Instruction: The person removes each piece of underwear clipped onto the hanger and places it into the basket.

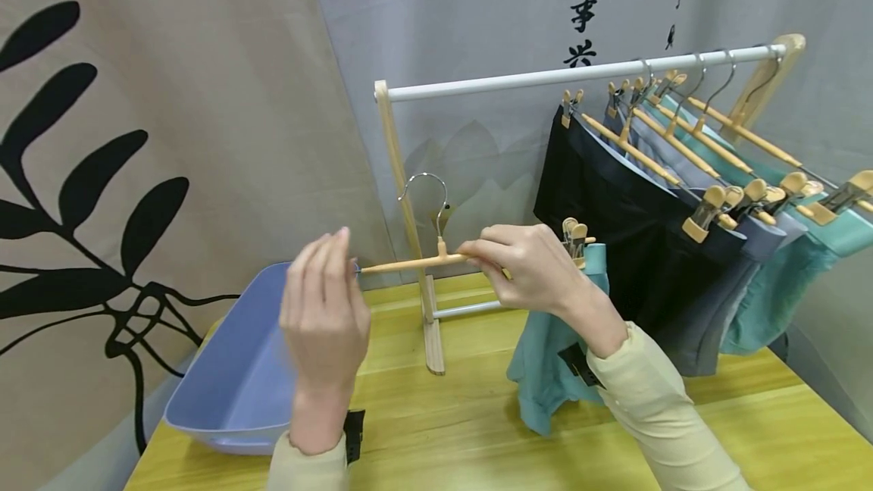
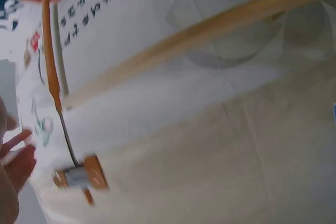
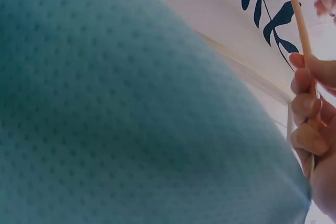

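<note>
A wooden clip hanger (image 1: 409, 264) with a metal hook is held roughly level by my right hand (image 1: 539, 267), whose fingers curl around its bar in the right wrist view (image 3: 315, 114). Teal cloth (image 1: 555, 362) hangs from the clip at the hanger's right end and fills much of the right wrist view (image 3: 147, 103). My left hand (image 1: 326, 309) is raised beside the left end, fingers extended. In the left wrist view, that end's clip (image 2: 81, 176) has no cloth in it, and the left fingers (image 2: 20, 163) stand apart from it.
A white rail (image 1: 505, 82) on a wooden-legged rack stands behind, with black, grey and teal garments (image 1: 634, 248) on hangers at its right. A blue basket (image 1: 239, 377) is at the left of the wooden table (image 1: 436, 430). Patterned curtains hang at the back.
</note>
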A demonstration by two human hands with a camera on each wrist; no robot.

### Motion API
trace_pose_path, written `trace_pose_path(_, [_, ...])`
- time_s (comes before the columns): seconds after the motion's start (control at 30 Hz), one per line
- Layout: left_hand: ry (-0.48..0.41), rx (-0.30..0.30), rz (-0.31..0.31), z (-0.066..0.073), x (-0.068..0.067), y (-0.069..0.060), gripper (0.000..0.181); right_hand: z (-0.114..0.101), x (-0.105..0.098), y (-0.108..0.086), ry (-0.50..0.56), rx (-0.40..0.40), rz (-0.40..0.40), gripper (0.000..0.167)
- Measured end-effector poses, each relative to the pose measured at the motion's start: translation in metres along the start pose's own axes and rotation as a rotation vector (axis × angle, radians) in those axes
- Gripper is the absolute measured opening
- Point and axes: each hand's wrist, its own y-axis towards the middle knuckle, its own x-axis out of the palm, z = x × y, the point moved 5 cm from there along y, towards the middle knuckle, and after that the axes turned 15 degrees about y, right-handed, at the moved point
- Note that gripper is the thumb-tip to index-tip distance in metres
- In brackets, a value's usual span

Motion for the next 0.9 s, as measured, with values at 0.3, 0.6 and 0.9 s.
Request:
trace_pose_path(0.3, [-0.012,0.245,-0.446,0.023,0.028,-0.023,0.026,-0.002,0.007,-0.002,-0.051,-0.019,-0.018,0.013])
trace_pose_path(0.6, [-0.093,0.108,-0.463,0.025,0.028,-0.027,0.011,-0.003,0.012,-0.007,-0.047,0.008,-0.030,0.012])
trace_pose_path(0.9, [-0.139,0.009,-0.464,0.024,0.030,-0.034,0.008,-0.014,0.001,-0.010,-0.126,0.094,-0.119,0.014])
